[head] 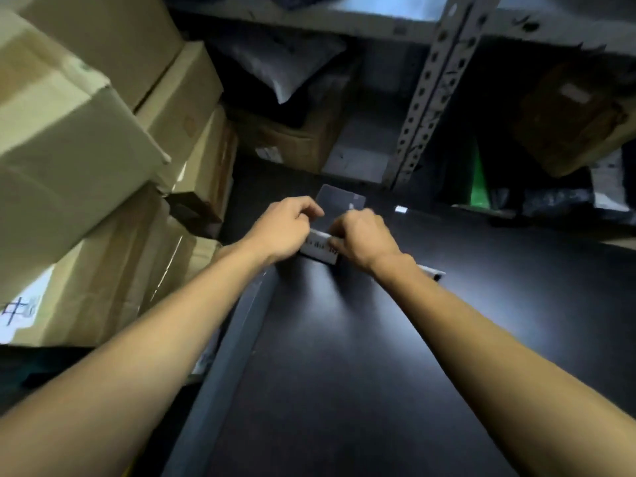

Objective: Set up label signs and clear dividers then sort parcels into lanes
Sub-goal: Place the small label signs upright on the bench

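A white label sign [318, 251] with dark printed text stands on the black table [378, 356] between my two hands. My left hand [287, 232] grips its left end, and my right hand [361, 237] pinches its right end. Just behind the sign a clear divider sheet [339, 201] rises upright from the table, partly hidden by my fingers. A second white sign piece [432, 271] pokes out past my right wrist. A small white tag [400, 210] lies further back on the table.
Stacked cardboard boxes [103, 149] crowd the left side. A perforated metal shelf post [426, 98] stands behind the table, with a grey bagged parcel [285, 67], a brown box [296, 142], a green item [479, 180] and another box [571, 122] on the shelves.
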Tool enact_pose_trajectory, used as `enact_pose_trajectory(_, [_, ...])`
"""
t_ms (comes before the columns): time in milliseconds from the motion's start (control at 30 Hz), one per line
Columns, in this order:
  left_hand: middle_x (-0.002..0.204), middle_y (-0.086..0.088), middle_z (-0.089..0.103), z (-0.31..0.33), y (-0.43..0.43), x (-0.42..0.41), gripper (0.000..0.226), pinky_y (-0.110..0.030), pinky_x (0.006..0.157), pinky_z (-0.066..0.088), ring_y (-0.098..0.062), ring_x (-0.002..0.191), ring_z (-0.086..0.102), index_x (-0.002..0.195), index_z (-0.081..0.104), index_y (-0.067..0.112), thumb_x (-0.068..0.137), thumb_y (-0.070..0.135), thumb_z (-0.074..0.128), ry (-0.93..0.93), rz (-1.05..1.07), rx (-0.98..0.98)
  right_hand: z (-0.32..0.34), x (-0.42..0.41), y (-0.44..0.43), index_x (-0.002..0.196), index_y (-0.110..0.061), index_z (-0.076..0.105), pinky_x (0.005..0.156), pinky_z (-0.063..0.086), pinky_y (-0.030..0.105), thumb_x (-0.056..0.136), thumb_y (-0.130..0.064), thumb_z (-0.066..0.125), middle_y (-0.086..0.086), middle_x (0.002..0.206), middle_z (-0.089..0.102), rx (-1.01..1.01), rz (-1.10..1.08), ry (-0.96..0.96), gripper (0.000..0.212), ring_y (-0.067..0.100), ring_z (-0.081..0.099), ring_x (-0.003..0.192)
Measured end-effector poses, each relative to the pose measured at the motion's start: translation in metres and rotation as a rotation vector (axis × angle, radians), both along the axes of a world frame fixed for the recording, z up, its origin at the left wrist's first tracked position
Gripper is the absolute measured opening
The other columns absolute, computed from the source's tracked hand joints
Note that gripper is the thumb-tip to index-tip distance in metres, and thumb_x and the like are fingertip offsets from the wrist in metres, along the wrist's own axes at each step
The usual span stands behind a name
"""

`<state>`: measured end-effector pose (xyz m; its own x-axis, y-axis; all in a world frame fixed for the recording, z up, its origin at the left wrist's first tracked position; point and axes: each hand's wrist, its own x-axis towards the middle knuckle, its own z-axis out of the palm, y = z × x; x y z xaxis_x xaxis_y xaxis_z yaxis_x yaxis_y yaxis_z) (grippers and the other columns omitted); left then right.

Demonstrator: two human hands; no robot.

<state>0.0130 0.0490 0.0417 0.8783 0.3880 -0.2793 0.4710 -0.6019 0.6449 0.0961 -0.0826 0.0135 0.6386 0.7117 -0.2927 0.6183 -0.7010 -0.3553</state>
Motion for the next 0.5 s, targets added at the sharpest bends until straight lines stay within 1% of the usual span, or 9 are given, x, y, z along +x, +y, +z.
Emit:
enact_pose_trajectory(67, [0.121, -0.007, 0.067, -0.006, 0.0, -0.003, 0.043, -0.025, 0.097, 0.043, -0.021, 0.116, 0.058, 0.113, 0.069, 0.017, 0.088, -0.002, 0.039, 0.014, -0.004, -0.008, -0.003, -0.001, 0.001, 0.106, -0.021, 0.074, 0.08, 0.051, 0.039, 0.091, -0.027, 0.063, 0.02, 0.107, 0.069, 0.027, 0.004, -0.051, 0.02, 0.041, 0.064, 0.102])
enact_pose_trajectory(167, [0.123, -0.005, 0.067, -0.008, 0.001, -0.005, 0.047, -0.015, 0.092, 0.038, -0.017, 0.118, 0.058, 0.116, 0.068, 0.016, 0.086, -0.005, 0.039, -0.017, 0.017, -0.038, 0.004, 0.0, -0.003, 0.096, -0.018, 0.073, 0.074, 0.051, 0.04, 0.091, -0.02, 0.059, 0.019, 0.095, 0.07, 0.051, 0.035, -0.096, 0.015, 0.042, 0.065, 0.092])
enact_pose_trajectory(200, [0.124, -0.006, 0.066, -0.006, 0.002, -0.005, 0.049, -0.015, 0.095, 0.037, -0.017, 0.119, 0.058, 0.119, 0.066, 0.016, 0.086, -0.006, 0.039, -0.03, 0.015, -0.045, 0.008, 0.0, -0.006, 0.096, -0.018, 0.073, 0.075, 0.053, 0.04, 0.091, -0.02, 0.059, 0.018, 0.095, 0.07, 0.068, 0.022, -0.099, 0.016, 0.041, 0.065, 0.092])
enact_pose_trajectory(300, [0.128, -0.01, 0.059, 0.005, 0.002, -0.007, 0.05, -0.024, 0.105, 0.037, -0.021, 0.122, 0.054, 0.131, 0.059, 0.017, 0.087, -0.004, 0.046, -0.09, 0.003, 0.005, 0.03, 0.004, -0.015, 0.097, -0.02, 0.074, 0.08, 0.053, 0.04, 0.091, -0.023, 0.06, 0.013, 0.096, 0.072, 0.137, -0.003, -0.098, 0.016, 0.037, 0.065, 0.094])
enact_pose_trajectory(333, [0.126, -0.009, 0.058, 0.01, 0.002, -0.008, 0.049, -0.024, 0.104, 0.039, -0.02, 0.118, 0.055, 0.132, 0.058, 0.019, 0.087, -0.001, 0.051, -0.113, 0.013, 0.018, 0.042, 0.006, -0.019, 0.096, -0.021, 0.074, 0.081, 0.053, 0.04, 0.091, -0.024, 0.061, 0.009, 0.095, 0.074, 0.165, -0.007, -0.099, 0.015, 0.033, 0.066, 0.094])
enact_pose_trajectory(367, [0.119, -0.005, 0.06, 0.016, 0.0, -0.008, 0.046, -0.021, 0.098, 0.043, -0.013, 0.108, 0.058, 0.13, 0.059, 0.02, 0.088, 0.001, 0.055, -0.139, 0.027, 0.004, 0.054, 0.009, -0.024, 0.097, -0.022, 0.076, 0.083, 0.054, 0.038, 0.09, -0.025, 0.063, 0.004, 0.093, 0.075, 0.202, -0.02, -0.092, 0.014, 0.028, 0.068, 0.093])
enact_pose_trajectory(433, [0.094, 0.007, 0.065, 0.03, -0.002, -0.005, 0.037, -0.007, 0.073, 0.044, 0.008, 0.073, 0.058, 0.12, 0.065, 0.021, 0.087, 0.004, 0.063, -0.203, 0.063, -0.065, 0.08, 0.014, -0.035, 0.097, -0.025, 0.078, 0.084, 0.055, 0.031, 0.088, -0.026, 0.068, -0.004, 0.092, 0.077, 0.295, -0.063, -0.045, 0.013, 0.013, 0.07, 0.09])
enact_pose_trajectory(467, [0.089, 0.007, 0.066, 0.039, -0.006, -0.003, 0.033, -0.006, 0.066, 0.043, 0.01, 0.062, 0.055, 0.116, 0.067, 0.02, 0.086, 0.005, 0.065, -0.237, 0.089, -0.119, 0.093, 0.015, -0.043, 0.097, -0.026, 0.078, 0.084, 0.054, 0.026, 0.087, -0.027, 0.07, -0.007, 0.091, 0.077, 0.336, -0.084, -0.025, 0.013, 0.007, 0.069, 0.088])
enact_pose_trajectory(500, [0.093, 0.003, 0.067, 0.049, -0.011, -0.001, 0.033, -0.01, 0.069, 0.046, 0.008, 0.06, 0.054, 0.116, 0.066, 0.02, 0.086, 0.005, 0.067, -0.268, 0.121, -0.188, 0.104, 0.015, -0.051, 0.096, -0.026, 0.079, 0.082, 0.053, 0.023, 0.086, -0.028, 0.071, -0.009, 0.089, 0.077, 0.368, -0.106, -0.012, 0.013, 0.002, 0.069, 0.085])
